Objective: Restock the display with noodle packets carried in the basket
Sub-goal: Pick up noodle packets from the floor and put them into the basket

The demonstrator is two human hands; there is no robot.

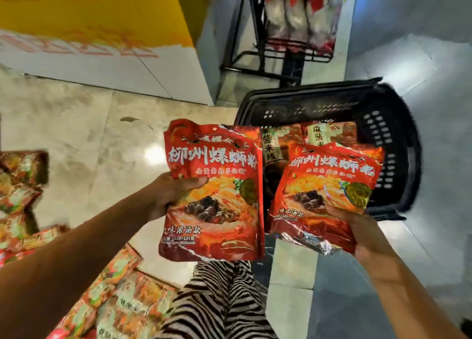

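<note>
Landmark: black plastic basket (390, 134), standing on the tiled floor (89, 134), with perforated walls.
Left hand (173, 195): left of the basket, curled round the left edge of a red noodle packet, thumb pressed on the printed front, fingers hidden behind.
Left packet (214, 185): held upright at the basket's near-left corner, print facing the camera.
Right hand (357, 231): at the basket's near side, gripping the lower right corner of a second red packet, thumb on its front.
Right packet (327, 185): over the basket's opening, tilted slightly, with the same print.
Packets in the basket (321, 131): partly hidden behind the two held ones; I cannot tell how many.
Display packets (122, 300): stacked well left of the basket, blurred.
Wire rack (281, 52): beyond the basket's far side, holding blurred red and white goods.
Yellow-and-white panel (89, 19): beyond and left of the basket.
Striped trousers (222, 300): nearer than the basket, below the left packet.
</note>
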